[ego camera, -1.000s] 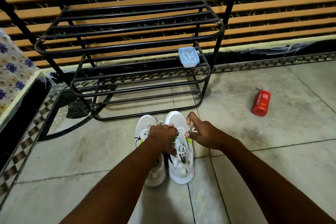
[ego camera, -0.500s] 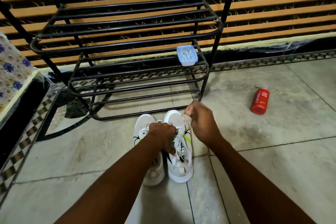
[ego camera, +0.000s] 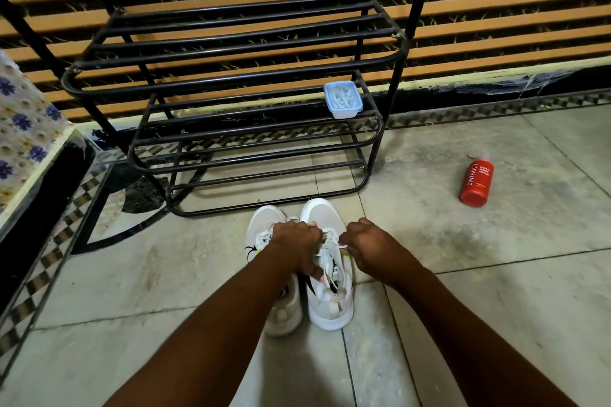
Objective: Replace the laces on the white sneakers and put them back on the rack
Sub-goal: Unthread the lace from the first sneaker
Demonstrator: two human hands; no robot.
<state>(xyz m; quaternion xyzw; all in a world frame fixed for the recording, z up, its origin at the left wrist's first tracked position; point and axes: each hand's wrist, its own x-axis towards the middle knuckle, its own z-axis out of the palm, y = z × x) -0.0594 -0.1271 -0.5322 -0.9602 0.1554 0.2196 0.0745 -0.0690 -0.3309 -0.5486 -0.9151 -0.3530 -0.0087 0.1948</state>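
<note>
The white sneakers [ego camera: 264, 221] lie side by side on the floor [ego camera: 463, 274] just in front of the rack [ego camera: 231, 78], long axes running away from the person, toes toward the rack, heels nearer. The left grip [ego camera: 297, 244] curls over the right-hand sneaker [ego camera: 322, 213] at its laced throat, hiding the eyelets and part of the other shoe; the right grip [ego camera: 367, 248], just beside, pinches a white lace [ego camera: 331, 261] at that sneaker's outer edge

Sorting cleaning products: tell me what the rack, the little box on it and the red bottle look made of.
Rack: probably metal tubing, glossy black paint; thin round bars with highlights. Box: likely plastic, translucent pale blue; white contents show through. Red bottle: plastic or coated metal, smooth red, white print; cannot tell which.
</note>
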